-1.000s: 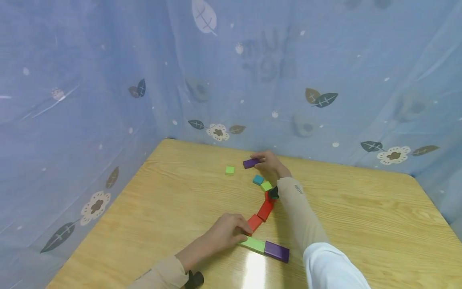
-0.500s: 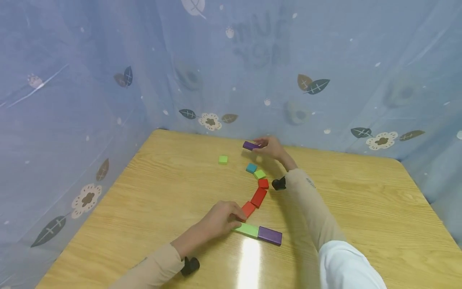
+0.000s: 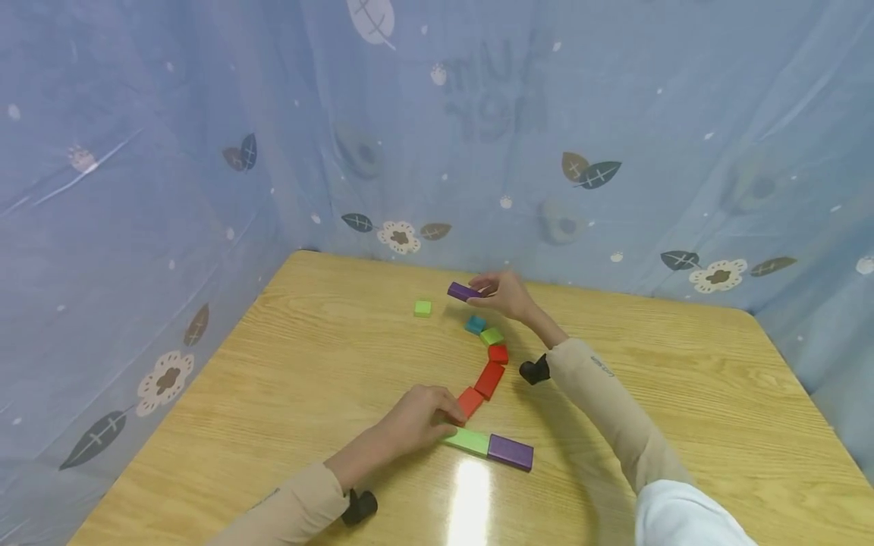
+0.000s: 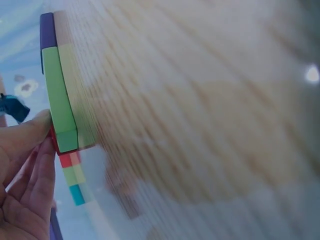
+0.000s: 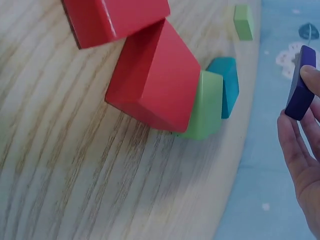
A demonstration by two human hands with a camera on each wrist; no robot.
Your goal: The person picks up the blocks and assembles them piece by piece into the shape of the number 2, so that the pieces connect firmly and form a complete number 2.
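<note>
My right hand (image 3: pixel 505 294) pinches a purple block (image 3: pixel 463 291) above the far part of the table, also visible in the right wrist view as a purple block (image 5: pixel 301 82) between thumb and fingers. Below it a curved row runs toward me: a blue block (image 3: pixel 476 324), a small lime block (image 3: pixel 492 337), a small red block (image 3: pixel 498 354), a longer red block (image 3: pixel 489 380) and a lighter red block (image 3: pixel 470 404). My left hand (image 3: pixel 419 417) rests its fingertips where that last block meets a long light green block (image 4: pixel 60 95). A second purple block (image 3: pixel 510 453) adjoins the green one's right end.
A lone small lime block (image 3: pixel 422 309) lies left of the blue one on the wooden table (image 3: pixel 328 341). Blue patterned curtains (image 3: pixel 478 152) hang behind the table and at its sides. Black wrist cameras (image 3: pixel 535 370) project from both sleeves.
My right hand has lifted the purple block from the far tabletop and shifted it slightly, with the block now over the area beyond the blue one. My left hand stays at the same blocks.
</note>
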